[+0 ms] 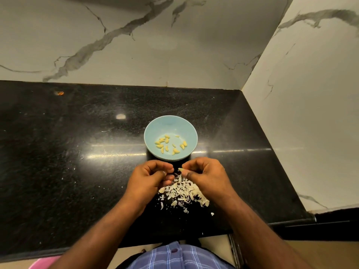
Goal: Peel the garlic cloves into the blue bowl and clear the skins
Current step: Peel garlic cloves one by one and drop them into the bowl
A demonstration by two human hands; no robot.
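A light blue bowl (pixel 155 131) stands on the black counter and holds several peeled yellow garlic cloves (pixel 165 143). Just in front of it, my right hand (pixel 206 175) pinches a small garlic clove (pixel 180 169) between thumb and fingertips. My left hand (pixel 149 177) is curled close beside it, fingertips almost touching the clove; whether it holds anything I cannot tell. Under both hands lies a pile of pale garlic skins (pixel 184 193) on the counter.
The black granite counter (pixel 77 152) runs left, with small skin flecks scattered on it. Marble walls close off the back (pixel 136 45) and the right side (pixel 310 113). The counter's front edge is near my body.
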